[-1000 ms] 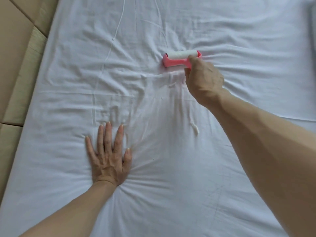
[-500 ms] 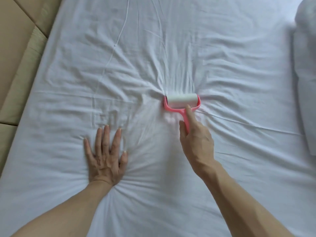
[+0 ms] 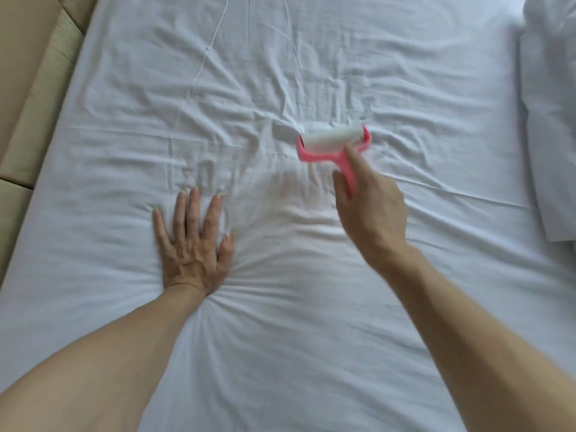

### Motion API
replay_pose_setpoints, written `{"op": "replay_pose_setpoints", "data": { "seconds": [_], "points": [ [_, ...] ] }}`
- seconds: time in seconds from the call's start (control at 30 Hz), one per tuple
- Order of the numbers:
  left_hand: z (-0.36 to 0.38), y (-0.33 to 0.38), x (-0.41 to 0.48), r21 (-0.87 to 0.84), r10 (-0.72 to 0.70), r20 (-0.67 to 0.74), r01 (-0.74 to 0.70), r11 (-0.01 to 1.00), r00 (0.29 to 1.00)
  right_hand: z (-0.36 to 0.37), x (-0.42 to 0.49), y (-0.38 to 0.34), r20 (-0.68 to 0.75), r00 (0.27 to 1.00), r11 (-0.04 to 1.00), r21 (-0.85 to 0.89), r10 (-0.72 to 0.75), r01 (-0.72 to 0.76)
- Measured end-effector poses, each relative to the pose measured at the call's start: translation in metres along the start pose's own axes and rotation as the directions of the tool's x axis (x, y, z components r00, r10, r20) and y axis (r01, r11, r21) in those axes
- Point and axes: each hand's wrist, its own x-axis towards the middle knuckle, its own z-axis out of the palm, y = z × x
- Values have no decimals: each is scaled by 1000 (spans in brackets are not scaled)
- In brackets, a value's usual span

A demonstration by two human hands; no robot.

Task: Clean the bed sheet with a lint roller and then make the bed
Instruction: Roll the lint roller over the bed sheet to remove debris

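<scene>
A wrinkled white bed sheet [image 3: 280,353] fills the head view. My right hand [image 3: 371,213] grips the pink handle of a lint roller [image 3: 332,141], index finger stretched along the handle. The roller's white drum lies on the sheet near the middle of the bed, just beyond my hand. My left hand [image 3: 193,244] is pressed flat on the sheet at the lower left of the roller, fingers spread, with creases fanning out from under the palm.
A beige padded headboard or wall panel [image 3: 31,88] runs along the left edge of the mattress. Folded white bedding [image 3: 548,120] lies at the right edge of the bed.
My right hand drew the roller toward me over the sheet, then pushed it a little away again. My left hand stayed flat in place. The view shifted slightly, showing more bedding at right.
</scene>
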Motion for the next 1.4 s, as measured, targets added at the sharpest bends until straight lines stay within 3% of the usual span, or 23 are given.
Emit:
{"op": "replay_pose_setpoints", "data": {
  "seconds": [0.17, 0.37, 0.67, 1.0, 1.1, 1.23, 1.33, 1.4],
  "points": [
    [0, 0, 1, 3, 6, -1, -6, 1000, 1000, 24, 56, -8, 120, 989, 996, 3, 90, -91],
    [-12, 0, -1, 17, 7, 103, -8, 1000, 995, 22, -75, 26, 124, 992, 997, 63, 33, -42],
    [-50, -7, -37, 46, 64, 345, -85, 995, 936, 13, -203, 51, 207, 968, 984, 76, 143, -162],
    [-74, 27, -105, 51, -85, 539, 68, 996, 838, 11, -282, 73, 190, 972, 990, -1, 141, -143],
    [-78, 36, -107, -26, -106, 519, 139, 990, 848, 16, -296, 81, 137, 984, 993, -14, 118, -117],
    [-78, 54, -101, -194, -147, 378, 234, 953, 914, 21, -288, 86, 7, 996, 996, -14, 85, -85],
    [-83, 78, -76, -286, -25, 256, 101, 953, 966, 19, -266, 90, -87, 994, 997, 44, 64, -61],
    [-88, 102, -51, -323, 97, 260, -8, 946, 961, 16, -250, 93, -110, 992, 997, 60, 63, -57]
  ]
}}
